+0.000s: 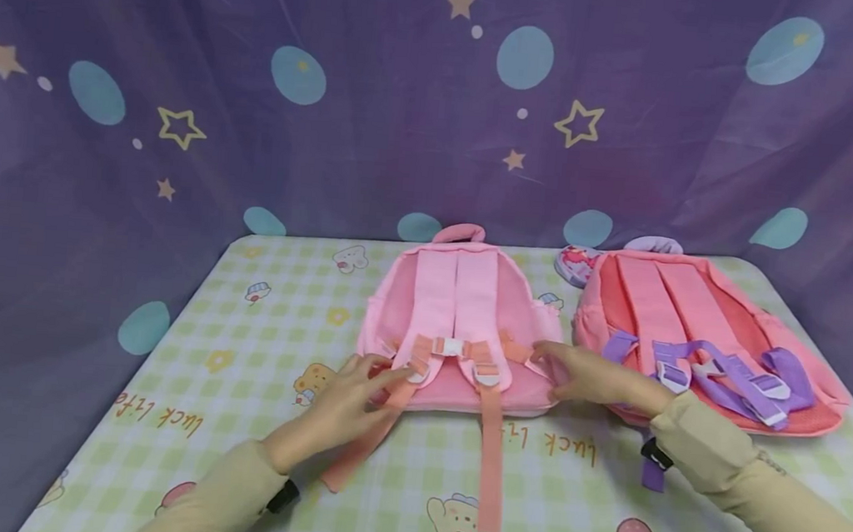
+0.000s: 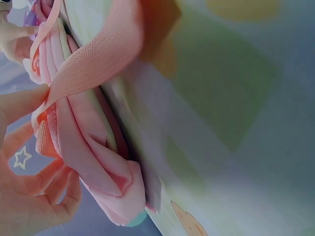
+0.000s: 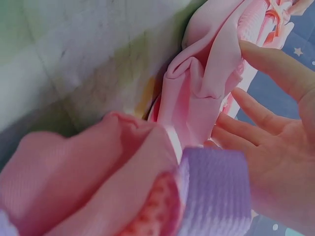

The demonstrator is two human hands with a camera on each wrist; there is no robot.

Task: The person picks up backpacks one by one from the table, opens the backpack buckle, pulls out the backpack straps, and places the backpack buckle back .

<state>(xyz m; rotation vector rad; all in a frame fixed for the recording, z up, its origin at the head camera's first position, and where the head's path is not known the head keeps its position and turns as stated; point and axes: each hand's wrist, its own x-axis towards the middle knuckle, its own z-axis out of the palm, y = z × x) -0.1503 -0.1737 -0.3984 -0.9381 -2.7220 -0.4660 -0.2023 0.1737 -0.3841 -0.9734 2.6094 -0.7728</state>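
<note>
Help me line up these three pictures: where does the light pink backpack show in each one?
Head: light pink backpack lies centre, straps up.
Left wrist: its bunched bottom corner fills the left side.
Right wrist: its folded edge sits upper centre.
Shared landmark: the green checked tablecloth beneath it.

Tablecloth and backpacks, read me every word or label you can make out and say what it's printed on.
"luck life", orange handwriting upside down on the checked tablecloth, near the left hand.
"luck li…", the same print again below the pink backpack; its end is hidden by a strap.
Backpacks: no readable text or label.
</note>
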